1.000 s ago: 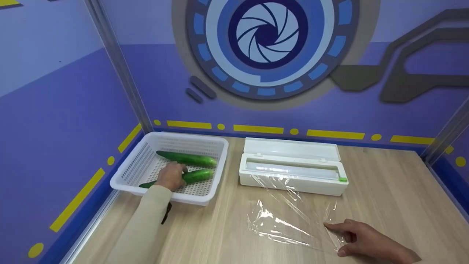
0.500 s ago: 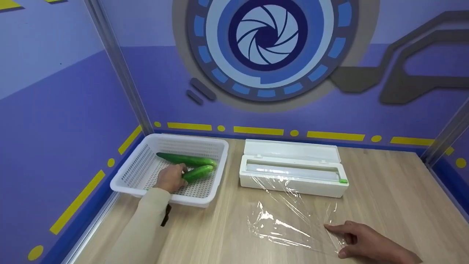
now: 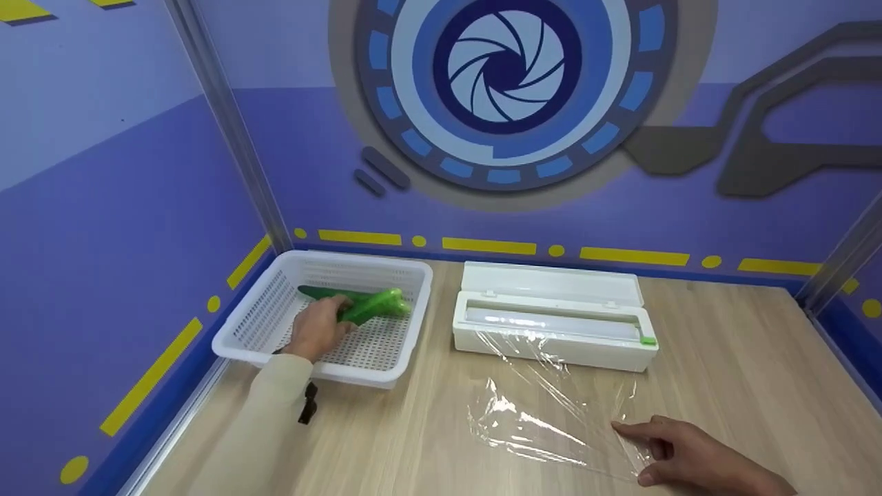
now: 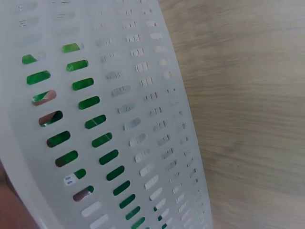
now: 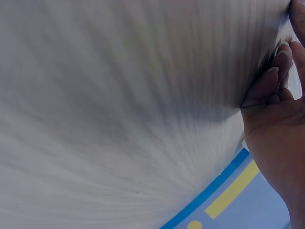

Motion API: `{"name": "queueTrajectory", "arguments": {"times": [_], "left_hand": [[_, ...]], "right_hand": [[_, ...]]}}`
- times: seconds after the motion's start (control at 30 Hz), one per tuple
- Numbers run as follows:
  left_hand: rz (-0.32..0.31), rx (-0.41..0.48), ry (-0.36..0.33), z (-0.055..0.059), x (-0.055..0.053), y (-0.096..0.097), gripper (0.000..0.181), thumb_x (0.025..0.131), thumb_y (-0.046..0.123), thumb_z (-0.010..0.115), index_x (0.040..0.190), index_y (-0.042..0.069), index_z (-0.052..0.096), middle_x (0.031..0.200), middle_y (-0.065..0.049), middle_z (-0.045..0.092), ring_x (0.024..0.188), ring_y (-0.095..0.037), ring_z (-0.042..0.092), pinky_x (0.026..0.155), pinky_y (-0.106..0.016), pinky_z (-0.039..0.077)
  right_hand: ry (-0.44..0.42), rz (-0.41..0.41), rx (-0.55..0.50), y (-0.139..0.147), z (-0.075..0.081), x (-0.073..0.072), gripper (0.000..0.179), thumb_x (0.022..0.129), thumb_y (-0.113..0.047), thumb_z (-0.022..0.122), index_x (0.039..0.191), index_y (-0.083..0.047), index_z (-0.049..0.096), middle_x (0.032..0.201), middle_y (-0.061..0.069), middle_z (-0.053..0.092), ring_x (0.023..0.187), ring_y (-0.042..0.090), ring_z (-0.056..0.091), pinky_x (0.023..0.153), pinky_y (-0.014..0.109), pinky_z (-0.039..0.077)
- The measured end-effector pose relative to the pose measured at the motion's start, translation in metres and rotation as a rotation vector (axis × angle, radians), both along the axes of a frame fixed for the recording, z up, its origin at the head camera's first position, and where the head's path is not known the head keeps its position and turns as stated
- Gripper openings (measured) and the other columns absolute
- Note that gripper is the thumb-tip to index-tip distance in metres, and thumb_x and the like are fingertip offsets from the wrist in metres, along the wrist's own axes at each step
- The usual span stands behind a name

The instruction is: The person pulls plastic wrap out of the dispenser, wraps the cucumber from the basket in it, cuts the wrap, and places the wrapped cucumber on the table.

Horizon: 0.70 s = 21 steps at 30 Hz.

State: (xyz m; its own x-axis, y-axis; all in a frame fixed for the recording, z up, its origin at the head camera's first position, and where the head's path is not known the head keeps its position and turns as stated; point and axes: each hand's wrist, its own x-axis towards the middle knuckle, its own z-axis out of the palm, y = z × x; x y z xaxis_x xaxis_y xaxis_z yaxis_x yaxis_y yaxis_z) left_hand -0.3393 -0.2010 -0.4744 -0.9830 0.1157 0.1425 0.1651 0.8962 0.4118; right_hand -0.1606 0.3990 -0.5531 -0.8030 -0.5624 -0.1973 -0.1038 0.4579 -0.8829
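Two long green cucumbers (image 3: 375, 308) lie unwrapped in the left, white perforated plastic basket (image 3: 351, 374), left hand (image 3: 319, 329) fingers gripping one; clear plastic film (image 3: 537, 421), drawn nearward, uncut, meets right hand (image 3: 685, 451) fingers, spread.

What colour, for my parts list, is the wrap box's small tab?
The tab is green, clearest in the head view.

I see the person's L hand (image 3: 318, 329) on the left side, back of hand turned up, fingers bent as in a grip. L arm (image 3: 255, 430), w/ pale sleeve, comes slanting from the near edge toward the far. R hand (image 3: 682, 455) is on the right, nearer: index finger (image 3: 637, 429) stretched to the left, thumb (image 3: 658, 472) apart from it, on the near side. Both hands are well apart.
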Motion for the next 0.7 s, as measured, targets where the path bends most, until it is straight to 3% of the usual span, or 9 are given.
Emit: {"name": "queueTrajectory", "arguments": {"times": [0.13,0.23,0.4,0.7], "left_hand": [[0.010,0.038,0.023,0.000,0.005,0.000,0.043,0.095,0.011,0.082,0.134,0.002,0.069,0.124,-0.018,0.070,0.113,-0.034,0.065,0.099,-0.056,0.049],[-0.001,0.061,0.070,0.003,0.007,0.001,0.043,0.095,0.013,0.081,0.135,0.003,0.069,0.124,-0.019,0.069,0.112,-0.035,0.065,0.099,-0.056,0.049],[-0.049,0.079,0.144,0.016,0.012,0.009,0.043,0.095,0.017,0.082,0.136,0.008,0.070,0.123,-0.019,0.068,0.112,-0.038,0.065,0.097,-0.058,0.050],[-0.164,0.080,0.240,0.029,0.026,0.043,0.042,0.092,0.020,0.086,0.132,0.015,0.073,0.113,-0.011,0.066,0.099,-0.031,0.066,0.086,-0.054,0.053]], "right_hand": [[0.004,0.015,-0.019,0.001,-0.003,0.003,0.066,0.097,-0.015,0.078,0.155,0.002,0.050,0.096,0.008,0.054,0.087,0.014,0.052,0.065,0.028,0.042],[0.035,-0.021,0.074,0.000,0.000,0.002,0.070,0.094,-0.023,0.082,0.155,-0.003,0.053,0.095,0.005,0.053,0.085,0.012,0.051,0.065,0.026,0.040],[0.093,-0.059,0.201,-0.004,0.005,-0.003,0.075,0.089,-0.033,0.087,0.153,-0.009,0.058,0.092,0.002,0.052,0.083,0.009,0.049,0.065,0.025,0.038],[0.076,-0.068,0.213,-0.004,0.005,0.001,0.076,0.088,-0.035,0.088,0.153,-0.011,0.058,0.094,0.003,0.053,0.085,0.011,0.050,0.066,0.025,0.040]]}}
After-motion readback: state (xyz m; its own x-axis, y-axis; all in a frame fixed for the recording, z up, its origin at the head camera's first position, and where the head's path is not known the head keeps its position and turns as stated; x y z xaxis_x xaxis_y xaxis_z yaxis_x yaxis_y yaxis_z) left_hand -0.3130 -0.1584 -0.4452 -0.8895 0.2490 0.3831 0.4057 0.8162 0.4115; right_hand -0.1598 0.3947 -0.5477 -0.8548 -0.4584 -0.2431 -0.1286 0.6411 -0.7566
